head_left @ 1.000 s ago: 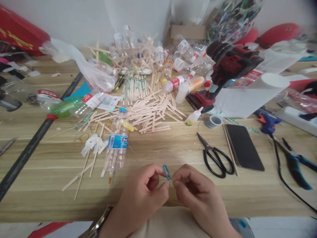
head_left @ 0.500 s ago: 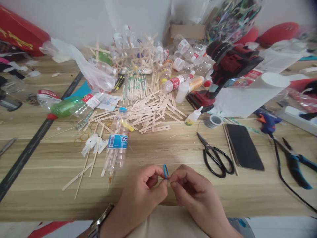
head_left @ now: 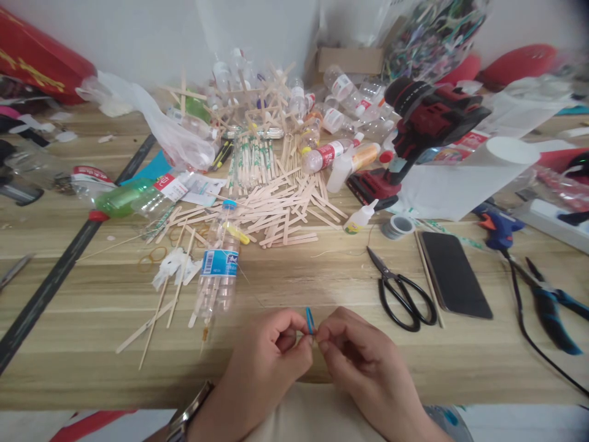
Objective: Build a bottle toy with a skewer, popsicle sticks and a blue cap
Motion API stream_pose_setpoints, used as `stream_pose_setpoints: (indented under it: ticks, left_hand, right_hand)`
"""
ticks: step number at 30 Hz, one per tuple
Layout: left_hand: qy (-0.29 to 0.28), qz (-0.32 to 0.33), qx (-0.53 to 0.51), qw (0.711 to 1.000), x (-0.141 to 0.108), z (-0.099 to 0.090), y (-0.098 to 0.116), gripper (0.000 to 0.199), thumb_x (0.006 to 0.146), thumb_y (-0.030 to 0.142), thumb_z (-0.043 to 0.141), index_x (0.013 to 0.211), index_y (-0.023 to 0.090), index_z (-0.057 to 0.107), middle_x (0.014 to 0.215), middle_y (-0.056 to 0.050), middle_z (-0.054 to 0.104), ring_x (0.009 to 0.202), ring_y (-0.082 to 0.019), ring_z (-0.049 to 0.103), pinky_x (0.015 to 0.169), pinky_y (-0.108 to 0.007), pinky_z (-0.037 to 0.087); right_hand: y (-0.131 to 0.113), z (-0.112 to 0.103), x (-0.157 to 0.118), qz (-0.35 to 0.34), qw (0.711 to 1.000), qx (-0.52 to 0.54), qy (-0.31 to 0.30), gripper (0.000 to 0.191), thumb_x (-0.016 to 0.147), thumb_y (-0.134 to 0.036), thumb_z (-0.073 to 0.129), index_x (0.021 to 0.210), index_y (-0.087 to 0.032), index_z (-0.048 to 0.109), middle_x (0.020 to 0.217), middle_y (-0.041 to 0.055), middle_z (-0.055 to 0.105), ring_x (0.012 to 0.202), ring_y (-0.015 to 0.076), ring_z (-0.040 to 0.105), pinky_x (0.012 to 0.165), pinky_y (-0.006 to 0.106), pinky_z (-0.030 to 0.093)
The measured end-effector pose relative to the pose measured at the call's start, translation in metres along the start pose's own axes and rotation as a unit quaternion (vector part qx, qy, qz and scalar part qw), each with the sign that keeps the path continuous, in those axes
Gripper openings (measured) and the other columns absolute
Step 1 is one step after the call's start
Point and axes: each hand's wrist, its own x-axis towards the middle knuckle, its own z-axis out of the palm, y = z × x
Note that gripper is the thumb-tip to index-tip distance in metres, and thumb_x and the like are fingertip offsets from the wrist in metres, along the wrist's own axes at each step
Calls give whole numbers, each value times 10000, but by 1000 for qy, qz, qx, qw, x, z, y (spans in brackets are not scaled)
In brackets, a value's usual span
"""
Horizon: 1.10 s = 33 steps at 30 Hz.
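Close to the table's front edge, my left hand (head_left: 276, 347) pinches a small blue ring (head_left: 310, 320) between thumb and forefinger. My right hand (head_left: 363, 356) is pinched closed at the ring's lower right side, its fingertips touching or nearly touching those of the left. A thin thread seems to run near the fingertips; whether the right fingers grip it or the ring is hidden. Left of the hands lies a clear plastic bottle (head_left: 219, 264) with a blue cap and label. Black-handled scissors (head_left: 405, 294) lie to the right.
Wooden sticks (head_left: 280, 215) are heaped mid-table, with plastic bottles (head_left: 331, 153) behind. A red cordless drill (head_left: 421, 135) stands by a white glue bottle (head_left: 361, 216). On the right are a phone (head_left: 455, 275), a glue gun (head_left: 499, 226) and pliers (head_left: 552, 307).
Both hands stay pinched together in nearly the same place. The blue ring has turned slightly and looks narrower.
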Motion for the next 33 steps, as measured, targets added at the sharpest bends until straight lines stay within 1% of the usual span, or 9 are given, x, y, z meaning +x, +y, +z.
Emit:
stream_pose_setpoints:
  ticks: [9,17,22,24,26,28,30,33]
  left_hand:
    - [-1,11,4,1000,0,0,-1,123,718,229,485,699,173,593,505,83,296,489,-98,295,471,-232,206]
    - [7,21,15,1000,1,1,0,105,714,213,474,667,179,561,508,82,299,492,-99,299,473,-234,212]
    - [2,16,6,1000,2,0,-2,100,726,216,472,673,184,550,514,84,287,496,-99,290,474,-233,210]
    - [-2,15,5,1000,2,0,-2,110,737,224,475,689,182,564,517,83,295,499,-100,299,478,-232,215]
    - [-2,18,4,1000,2,-1,-1,127,742,240,484,711,177,589,519,80,310,502,-102,312,483,-231,224]
    - [2,22,3,1000,2,-1,0,141,742,254,494,729,173,608,523,77,326,507,-103,327,488,-230,236]
    - [5,26,-4,1000,2,-1,1,155,743,266,495,742,170,617,527,74,338,506,-103,336,489,-228,245]
    - [2,25,-15,1000,2,-1,1,175,744,282,493,752,168,626,523,71,350,499,-103,340,485,-228,249]
  right_hand:
    - [0,0,-1,22,1000,3,-7,174,781,-126,524,673,-197,642,598,-17,544,495,100,494,439,190,376]
    - [2,0,-1,23,1000,2,-10,167,775,-124,520,679,-195,636,604,-17,546,499,99,489,441,192,369]
    - [2,-1,-2,33,999,15,-9,161,772,-130,531,671,-192,641,599,-19,533,494,96,482,439,193,370]
    - [1,0,-2,53,998,39,-6,148,775,-154,548,663,-190,637,595,-21,520,486,95,478,434,196,374]
    - [1,3,-2,95,991,92,-8,127,787,-207,578,670,-187,625,603,-28,501,455,84,463,410,195,367]
    - [3,5,-2,150,974,167,-16,146,796,-286,614,692,-185,601,614,-40,487,417,69,449,388,190,356]
    - [4,6,-2,195,952,233,-24,206,792,-366,646,717,-189,575,583,-59,470,387,62,435,377,184,346]
    - [7,6,-1,235,933,271,-41,268,781,-428,681,740,-195,555,524,-81,449,378,66,431,399,190,364]
